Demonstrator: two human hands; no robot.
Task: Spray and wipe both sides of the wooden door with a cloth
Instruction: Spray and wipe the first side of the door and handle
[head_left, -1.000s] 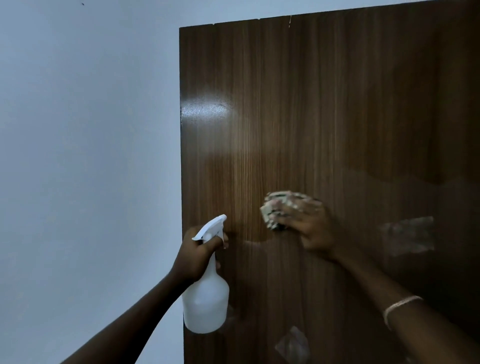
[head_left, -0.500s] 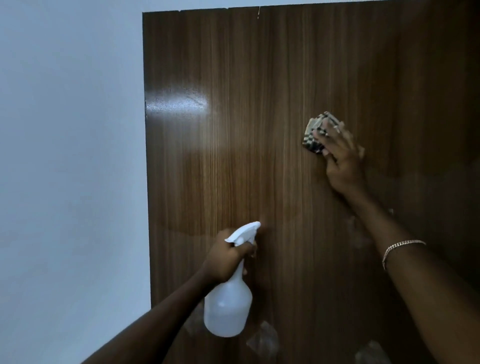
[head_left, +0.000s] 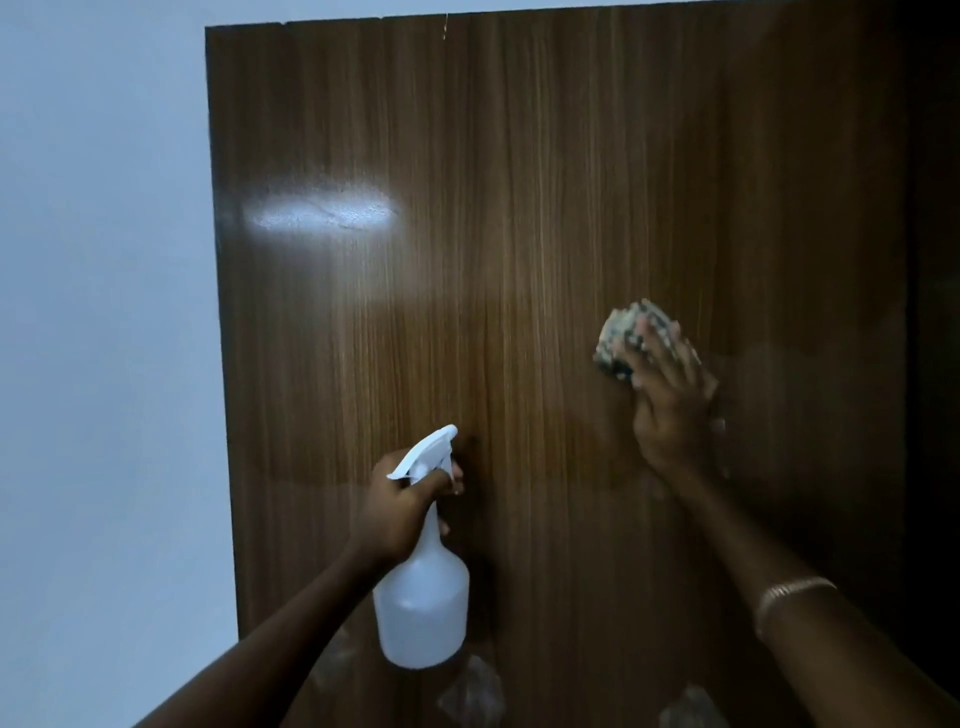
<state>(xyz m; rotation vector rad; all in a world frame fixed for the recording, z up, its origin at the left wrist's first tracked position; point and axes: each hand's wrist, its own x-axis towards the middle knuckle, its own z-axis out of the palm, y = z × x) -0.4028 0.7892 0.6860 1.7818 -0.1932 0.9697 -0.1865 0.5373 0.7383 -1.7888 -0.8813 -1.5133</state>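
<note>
While pressing crumpled patterned cloth (head_left: 621, 338) to dark wood-grain door (head_left: 519, 208) with outspread right grip (head_left: 670, 415).
Clasping white plastic spray bottle (head_left: 422, 608) in left grip (head_left: 397, 506).

The scene is dimly lit, with a white glare patch (head_left: 324, 212) reflected on the wooden door (head_left: 519, 130) above and left of the left hand (head_left: 400, 506). The cloth (head_left: 618, 338) and right hand (head_left: 670, 415) are smeared by motion blur; to their right the door is lost in darkness.
</note>
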